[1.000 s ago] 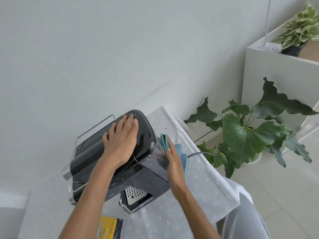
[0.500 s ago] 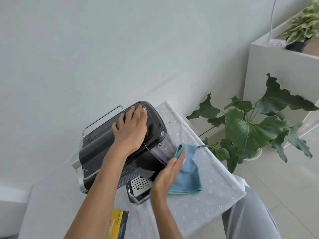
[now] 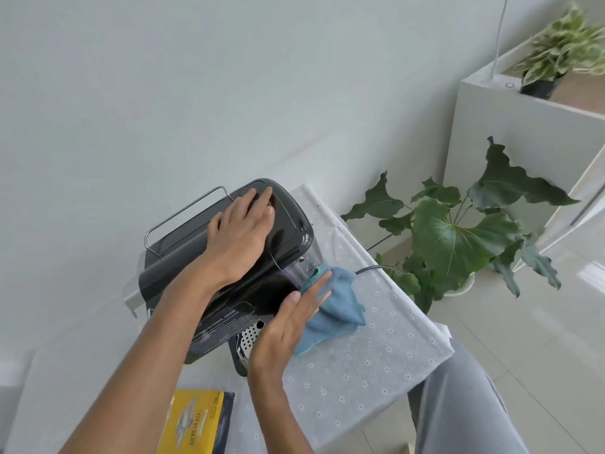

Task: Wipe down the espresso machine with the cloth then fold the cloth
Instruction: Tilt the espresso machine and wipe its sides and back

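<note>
The black espresso machine point(image 3: 183, 273) stands on a table under a white dotted tablecloth point(image 3: 376, 355), with a chrome rail along its top. My left hand point(image 3: 242, 237) lies flat on its glossy top, fingers spread, holding nothing. My right hand point(image 3: 288, 326) presses the blue cloth point(image 3: 340, 309) against the machine's right side, near the clear water tank. Most of the cloth hangs loose past my fingers and drapes onto the tablecloth. The perforated metal drip tray point(image 3: 250, 335) shows below my right wrist.
A yellow and black packet point(image 3: 193, 421) lies at the near table edge. The machine's black cable point(image 3: 376, 268) runs off the right edge toward a large-leaved plant point(image 3: 458, 244) on the floor. A white cabinet point(image 3: 510, 152) with a small potted plant point(image 3: 563, 47) stands at right.
My right hand has turned from flat against the machine's side to palm up under the cloth, which has opened out and dropped toward the tablecloth. My left hand stays on the top.
</note>
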`<state>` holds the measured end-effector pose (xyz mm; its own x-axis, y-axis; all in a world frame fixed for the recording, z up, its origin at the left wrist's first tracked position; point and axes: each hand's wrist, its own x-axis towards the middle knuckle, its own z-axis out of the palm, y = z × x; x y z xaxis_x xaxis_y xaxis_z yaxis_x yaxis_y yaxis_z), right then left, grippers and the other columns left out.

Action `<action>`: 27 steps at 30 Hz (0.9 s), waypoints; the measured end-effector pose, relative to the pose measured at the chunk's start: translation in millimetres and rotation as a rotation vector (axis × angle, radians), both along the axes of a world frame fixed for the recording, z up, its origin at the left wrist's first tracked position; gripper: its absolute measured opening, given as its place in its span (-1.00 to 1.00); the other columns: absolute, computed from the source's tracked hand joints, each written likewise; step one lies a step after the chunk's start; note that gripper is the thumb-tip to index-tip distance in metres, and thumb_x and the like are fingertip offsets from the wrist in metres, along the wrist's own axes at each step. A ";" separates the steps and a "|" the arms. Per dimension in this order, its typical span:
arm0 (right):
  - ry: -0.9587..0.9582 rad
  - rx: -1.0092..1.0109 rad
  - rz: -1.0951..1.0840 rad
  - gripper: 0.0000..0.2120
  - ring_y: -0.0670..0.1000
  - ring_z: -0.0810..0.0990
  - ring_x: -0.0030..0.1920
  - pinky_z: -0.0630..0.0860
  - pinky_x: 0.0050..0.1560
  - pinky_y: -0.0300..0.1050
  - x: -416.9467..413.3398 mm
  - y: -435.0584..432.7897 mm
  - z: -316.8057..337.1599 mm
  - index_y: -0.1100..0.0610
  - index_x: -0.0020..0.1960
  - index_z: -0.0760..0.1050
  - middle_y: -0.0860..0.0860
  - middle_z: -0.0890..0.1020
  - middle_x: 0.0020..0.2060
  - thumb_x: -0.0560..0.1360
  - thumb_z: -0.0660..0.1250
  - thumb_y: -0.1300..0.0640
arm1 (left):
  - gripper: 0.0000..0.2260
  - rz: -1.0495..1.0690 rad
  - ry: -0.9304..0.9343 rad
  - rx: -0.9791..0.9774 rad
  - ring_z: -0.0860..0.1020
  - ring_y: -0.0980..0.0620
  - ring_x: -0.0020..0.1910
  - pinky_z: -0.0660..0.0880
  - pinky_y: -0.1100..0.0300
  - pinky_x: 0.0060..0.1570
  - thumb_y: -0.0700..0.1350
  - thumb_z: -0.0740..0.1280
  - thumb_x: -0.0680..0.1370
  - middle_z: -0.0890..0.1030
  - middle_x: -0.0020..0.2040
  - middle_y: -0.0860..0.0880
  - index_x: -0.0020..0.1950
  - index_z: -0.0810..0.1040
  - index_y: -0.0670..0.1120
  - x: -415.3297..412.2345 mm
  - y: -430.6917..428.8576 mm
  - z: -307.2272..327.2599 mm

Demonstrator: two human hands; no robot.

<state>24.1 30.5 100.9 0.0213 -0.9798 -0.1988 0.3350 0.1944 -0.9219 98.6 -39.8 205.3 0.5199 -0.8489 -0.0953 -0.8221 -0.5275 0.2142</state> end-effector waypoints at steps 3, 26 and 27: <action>0.014 -0.164 0.022 -0.47 -0.15 -0.31 0.59 -0.21 0.58 -0.04 -2.3 -2.1 20.1 -0.14 0.63 -0.16 -0.29 -0.16 0.61 0.71 -0.07 0.02 | -0.42 -0.098 -0.067 0.009 -0.08 0.14 0.55 -0.12 -0.04 0.51 0.27 -0.30 0.53 -0.02 0.59 0.10 0.55 -0.09 0.23 5.7 6.4 -3.8; 0.088 0.058 0.318 -0.45 -0.23 -0.29 0.58 -0.26 0.59 0.04 -38.3 -40.2 -77.7 -0.30 0.60 -0.17 -0.35 -0.15 0.59 0.65 -0.10 -0.27 | -0.17 -0.152 -0.164 0.003 -0.10 0.03 0.57 -0.11 -0.06 0.51 0.16 -0.46 0.28 -0.05 0.60 0.01 0.58 -0.10 0.13 -1.3 10.7 0.6; 0.094 0.042 0.325 -0.44 -0.20 -0.26 0.59 -0.25 0.57 0.02 -37.2 -48.2 -78.8 -0.31 0.60 -0.13 -0.33 -0.12 0.59 0.63 -0.10 -0.31 | -0.17 -0.150 -0.165 0.003 -0.10 0.03 0.57 -0.12 -0.06 0.52 0.17 -0.46 0.28 -0.05 0.60 0.01 0.58 -0.10 0.13 -0.8 10.6 0.7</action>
